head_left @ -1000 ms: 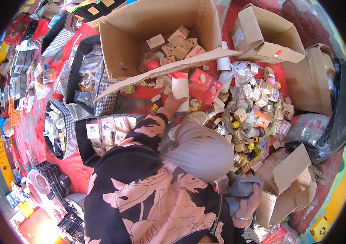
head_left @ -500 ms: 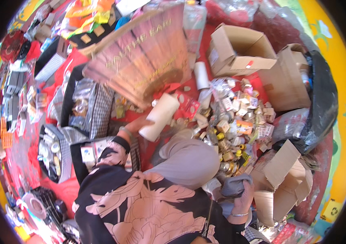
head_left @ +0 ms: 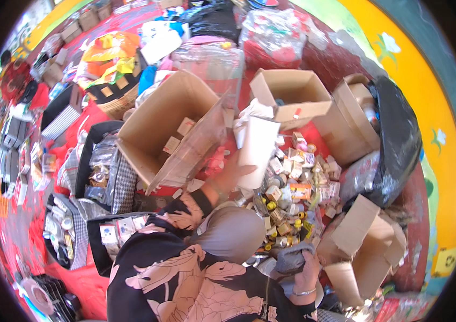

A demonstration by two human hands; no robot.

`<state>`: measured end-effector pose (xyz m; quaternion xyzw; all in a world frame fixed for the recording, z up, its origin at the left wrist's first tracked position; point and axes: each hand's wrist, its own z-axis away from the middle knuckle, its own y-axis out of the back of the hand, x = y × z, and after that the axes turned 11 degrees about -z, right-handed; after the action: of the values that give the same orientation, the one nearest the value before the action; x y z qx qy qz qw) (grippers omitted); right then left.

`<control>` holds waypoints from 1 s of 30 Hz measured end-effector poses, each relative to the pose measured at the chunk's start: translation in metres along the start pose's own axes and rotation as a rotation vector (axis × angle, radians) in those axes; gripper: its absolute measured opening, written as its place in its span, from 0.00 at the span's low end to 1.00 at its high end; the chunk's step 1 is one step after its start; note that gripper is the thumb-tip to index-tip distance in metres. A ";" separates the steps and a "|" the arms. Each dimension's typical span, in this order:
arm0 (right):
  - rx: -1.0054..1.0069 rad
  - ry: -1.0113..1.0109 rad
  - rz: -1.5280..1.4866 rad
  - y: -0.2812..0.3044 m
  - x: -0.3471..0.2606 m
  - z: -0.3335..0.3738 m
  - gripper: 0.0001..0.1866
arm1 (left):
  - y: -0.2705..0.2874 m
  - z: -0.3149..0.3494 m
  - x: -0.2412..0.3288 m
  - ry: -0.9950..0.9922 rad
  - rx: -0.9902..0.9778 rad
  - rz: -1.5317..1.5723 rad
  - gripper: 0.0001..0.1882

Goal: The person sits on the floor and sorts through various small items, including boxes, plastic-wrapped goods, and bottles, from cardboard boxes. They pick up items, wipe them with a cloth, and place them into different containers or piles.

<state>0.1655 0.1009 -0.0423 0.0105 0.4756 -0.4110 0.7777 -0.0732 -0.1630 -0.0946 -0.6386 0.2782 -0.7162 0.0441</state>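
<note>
My left hand (head_left: 229,176) is stretched forward with its fingers around the lower end of a white paper-like roll (head_left: 259,147). The roll stands tilted beside a heap of small boxes and bottles (head_left: 297,180). Lower right, my right hand (head_left: 308,272) grips a crumpled grey cloth (head_left: 295,258) near the yellow-capped bottles (head_left: 273,206). Just left of the roll, a large cardboard box (head_left: 158,115) leans with its opening toward me, a few small cartons (head_left: 186,126) inside. My bent knee (head_left: 233,233) sits between both hands.
Open cardboard boxes stand at the far middle (head_left: 291,88) and right (head_left: 367,252). A black plastic bag (head_left: 397,139) bulges at the right. Checked fabric bins (head_left: 123,166) with packaged goods line the left. Wrapped bundles (head_left: 273,35) lie at the back over red flooring.
My left hand has carried the roll forward and right. The large box has tipped from showing its printed side to showing its open inside. The right hand still holds the cloth.
</note>
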 end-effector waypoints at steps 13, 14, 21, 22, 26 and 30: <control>0.047 -0.049 -0.069 -0.019 -0.005 0.007 0.12 | 0.000 -0.139 -0.017 -0.240 0.408 -0.206 0.33; 0.045 -0.046 -0.068 -0.018 -0.005 0.007 0.12 | 0.005 -0.157 -0.011 -0.389 0.461 -0.275 0.30; 0.025 -0.084 0.005 -0.016 -0.002 0.001 0.16 | -0.015 -0.246 0.120 -0.826 0.993 -0.781 0.40; 0.008 -0.063 0.001 -0.014 0.000 -0.001 0.14 | -0.019 -0.247 0.118 -0.815 0.957 -0.757 0.38; 0.014 -0.055 0.074 -0.016 0.000 -0.002 0.14 | -0.014 -0.153 0.017 -0.840 0.570 -0.897 0.18; -0.017 -0.069 0.093 -0.028 -0.003 0.014 0.16 | 0.058 -0.001 -0.128 -0.223 0.091 -1.053 0.10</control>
<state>0.1569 0.0781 -0.0214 0.0120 0.4510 -0.3706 0.8119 -0.0679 -0.1584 -0.2347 -0.7613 -0.1174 -0.5804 -0.2641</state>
